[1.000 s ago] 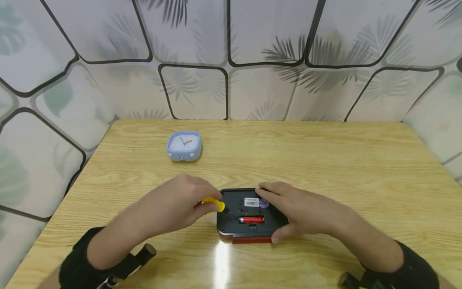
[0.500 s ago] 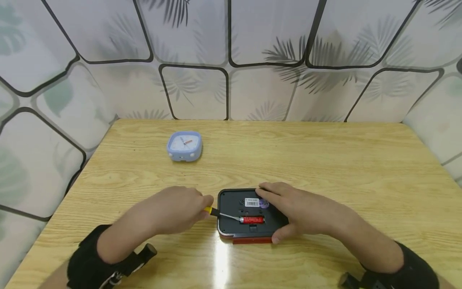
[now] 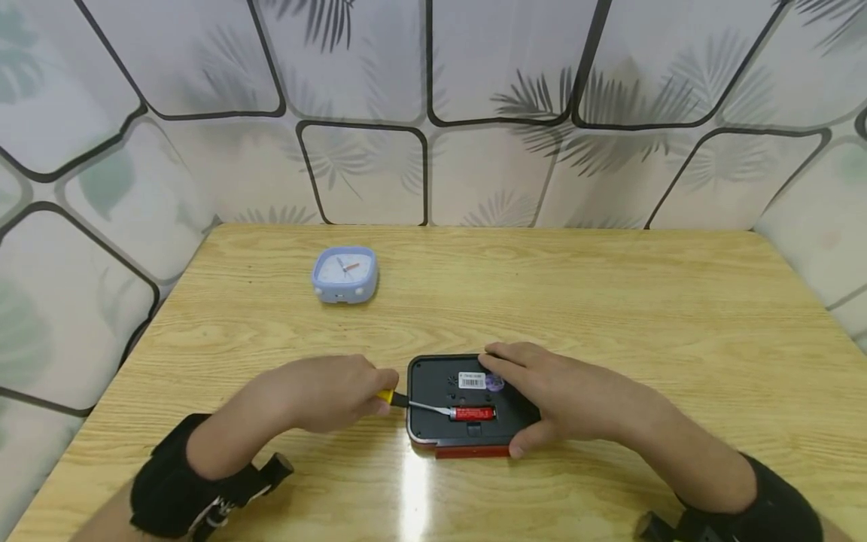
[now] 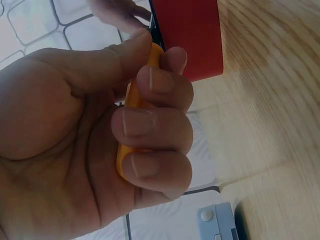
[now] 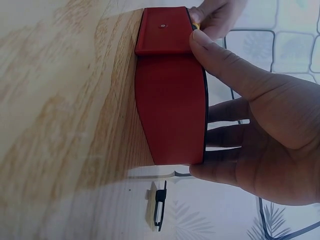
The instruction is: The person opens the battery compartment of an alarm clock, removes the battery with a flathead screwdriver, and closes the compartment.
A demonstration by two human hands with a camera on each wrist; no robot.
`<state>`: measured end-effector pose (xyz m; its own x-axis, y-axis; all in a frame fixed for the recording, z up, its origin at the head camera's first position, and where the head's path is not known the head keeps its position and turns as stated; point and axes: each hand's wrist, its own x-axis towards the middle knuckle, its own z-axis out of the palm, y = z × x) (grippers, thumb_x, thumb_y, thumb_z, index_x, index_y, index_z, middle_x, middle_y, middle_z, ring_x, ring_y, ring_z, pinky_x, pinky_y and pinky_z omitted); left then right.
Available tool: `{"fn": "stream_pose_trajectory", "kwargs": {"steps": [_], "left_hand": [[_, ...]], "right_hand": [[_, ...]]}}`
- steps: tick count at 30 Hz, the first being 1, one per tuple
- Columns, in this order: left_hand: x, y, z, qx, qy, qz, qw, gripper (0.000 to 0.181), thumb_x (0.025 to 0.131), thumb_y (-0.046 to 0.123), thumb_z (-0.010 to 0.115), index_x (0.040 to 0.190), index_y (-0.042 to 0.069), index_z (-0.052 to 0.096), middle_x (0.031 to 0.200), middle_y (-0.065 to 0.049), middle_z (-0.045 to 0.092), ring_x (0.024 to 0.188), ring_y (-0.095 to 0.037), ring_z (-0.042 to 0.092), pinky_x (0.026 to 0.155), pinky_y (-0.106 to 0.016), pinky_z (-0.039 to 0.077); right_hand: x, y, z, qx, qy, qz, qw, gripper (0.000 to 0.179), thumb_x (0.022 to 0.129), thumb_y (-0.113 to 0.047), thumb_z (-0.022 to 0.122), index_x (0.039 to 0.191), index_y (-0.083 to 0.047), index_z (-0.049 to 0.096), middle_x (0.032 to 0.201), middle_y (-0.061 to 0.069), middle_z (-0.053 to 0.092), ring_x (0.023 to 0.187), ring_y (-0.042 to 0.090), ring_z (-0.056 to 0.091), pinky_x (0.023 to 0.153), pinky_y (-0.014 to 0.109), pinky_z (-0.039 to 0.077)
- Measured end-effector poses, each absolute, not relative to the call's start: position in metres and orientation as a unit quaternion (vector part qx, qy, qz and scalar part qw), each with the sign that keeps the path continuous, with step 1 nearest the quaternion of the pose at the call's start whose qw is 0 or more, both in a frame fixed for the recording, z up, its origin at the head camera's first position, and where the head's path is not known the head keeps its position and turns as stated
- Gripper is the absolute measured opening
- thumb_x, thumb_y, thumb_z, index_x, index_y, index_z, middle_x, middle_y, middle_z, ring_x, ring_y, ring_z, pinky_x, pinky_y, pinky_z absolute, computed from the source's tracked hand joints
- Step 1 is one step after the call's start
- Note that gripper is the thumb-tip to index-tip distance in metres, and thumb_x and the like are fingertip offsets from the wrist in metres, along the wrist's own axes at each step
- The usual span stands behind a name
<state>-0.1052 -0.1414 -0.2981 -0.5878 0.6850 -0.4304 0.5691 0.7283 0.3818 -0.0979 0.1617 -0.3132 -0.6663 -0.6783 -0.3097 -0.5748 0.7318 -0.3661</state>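
Observation:
My left hand point(image 3: 332, 393) grips the yellow and black handle of a screwdriver point(image 3: 396, 397), fingers curled round it in the left wrist view. The screwdriver's metal shaft reaches over the black back of a red-sided box-shaped device point(image 3: 433, 376), its tip right at the left end of a red battery point(image 3: 474, 413). That battery sits in a slot in the back. Across the device's right side rests my right hand point(image 3: 562, 391), fingers extended to the far edge and thumb on the near edge. In the right wrist view the device's red side point(image 5: 172, 110) faces the camera.
A light blue alarm clock point(image 3: 345, 275) lies face up at the back left of the wooden table point(image 3: 609, 293). A small dark thing with a pale middle point(image 5: 160, 207) shows in the right wrist view. Patterned wall panels point(image 3: 501, 173) stand behind the table.
The screwdriver has swung from pointing up toward the head camera to lying low over the device, its tip at the battery's end. My left hand lowered with it; my right hand stayed put.

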Motion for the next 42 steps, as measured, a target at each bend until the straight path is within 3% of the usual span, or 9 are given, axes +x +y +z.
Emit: {"fn": "stream_pose_trajectory", "kwargs": {"steps": [6,12,18,24,28,31,36,38,42], "left_hand": [[-0.107,-0.142,-0.297,0.356,0.886,0.1,0.28,0.01,0.099,0.023,0.062,0.099,0.013,0.063,0.074,0.005,0.061,0.063,-0.004,0.051,0.065,-0.027,0.05],[-0.105,-0.143,-0.291,0.385,0.891,0.104,0.217,0.016,0.096,0.027,0.067,0.099,0.012,0.071,0.077,0.009,0.065,0.062,-0.002,0.054,0.064,-0.027,0.052],[-0.101,-0.14,-0.285,0.383,0.899,0.124,0.174,0.021,0.092,0.028,0.071,0.111,0.02,0.069,0.081,0.007,0.071,0.066,-0.001,0.059,0.065,-0.029,0.053],[-0.098,-0.136,-0.283,0.42,0.883,0.174,0.113,0.011,0.087,0.018,0.077,0.098,0.017,0.073,0.094,0.006,0.074,0.083,-0.004,0.065,0.076,-0.026,0.056],[-0.098,-0.136,-0.283,0.445,0.871,0.187,0.088,0.011,0.087,0.015,0.076,0.097,0.013,0.077,0.096,0.004,0.075,0.087,-0.006,0.068,0.078,-0.025,0.057],[-0.096,-0.135,-0.281,0.431,0.88,0.166,0.109,0.017,0.09,0.019,0.074,0.105,0.011,0.077,0.099,0.002,0.076,0.087,-0.007,0.069,0.078,-0.027,0.058],[-0.092,-0.132,-0.284,0.374,0.905,0.094,0.182,0.022,0.094,0.034,0.068,0.096,0.013,0.072,0.071,0.01,0.063,0.059,-0.003,0.055,0.056,-0.026,0.048],[-0.092,-0.131,-0.286,0.374,0.906,0.08,0.184,0.023,0.095,0.037,0.067,0.09,0.014,0.068,0.063,0.012,0.053,0.054,-0.003,0.047,0.052,-0.026,0.042],[-0.092,-0.132,-0.287,0.394,0.901,0.068,0.167,0.024,0.095,0.038,0.067,0.091,0.014,0.067,0.063,0.012,0.053,0.054,-0.002,0.048,0.053,-0.026,0.044]], "right_hand": [[-0.097,0.162,-0.313,-0.333,0.906,-0.13,0.227,0.108,0.073,-0.056,0.081,0.157,-0.011,0.031,0.161,0.01,0.031,0.146,0.033,0.034,0.112,0.052,0.04],[-0.097,0.162,-0.314,-0.346,0.906,-0.125,0.212,0.108,0.073,-0.056,0.082,0.157,-0.01,0.032,0.16,0.011,0.032,0.145,0.033,0.036,0.112,0.051,0.04],[-0.099,0.163,-0.315,-0.345,0.905,-0.124,0.214,0.109,0.072,-0.06,0.079,0.157,-0.011,0.032,0.161,0.01,0.032,0.145,0.032,0.035,0.112,0.051,0.04],[-0.099,0.164,-0.316,-0.345,0.905,-0.125,0.217,0.109,0.072,-0.062,0.078,0.157,-0.011,0.031,0.161,0.009,0.031,0.146,0.031,0.034,0.113,0.05,0.039],[-0.099,0.164,-0.316,-0.346,0.905,-0.125,0.216,0.109,0.073,-0.062,0.078,0.157,-0.011,0.032,0.161,0.009,0.032,0.146,0.031,0.035,0.112,0.05,0.04],[-0.099,0.164,-0.316,-0.347,0.905,-0.124,0.213,0.109,0.072,-0.062,0.078,0.157,-0.011,0.032,0.161,0.009,0.032,0.145,0.031,0.036,0.112,0.05,0.04],[-0.099,0.164,-0.316,-0.345,0.905,-0.124,0.214,0.109,0.072,-0.061,0.078,0.157,-0.011,0.032,0.161,0.009,0.032,0.145,0.031,0.036,0.112,0.05,0.04],[-0.099,0.163,-0.316,-0.345,0.905,-0.122,0.216,0.109,0.072,-0.061,0.078,0.157,-0.011,0.032,0.161,0.009,0.032,0.145,0.03,0.035,0.113,0.049,0.04],[-0.099,0.163,-0.316,-0.346,0.904,-0.122,0.218,0.109,0.073,-0.061,0.078,0.157,-0.011,0.031,0.161,0.009,0.031,0.145,0.03,0.035,0.113,0.049,0.04]]}}
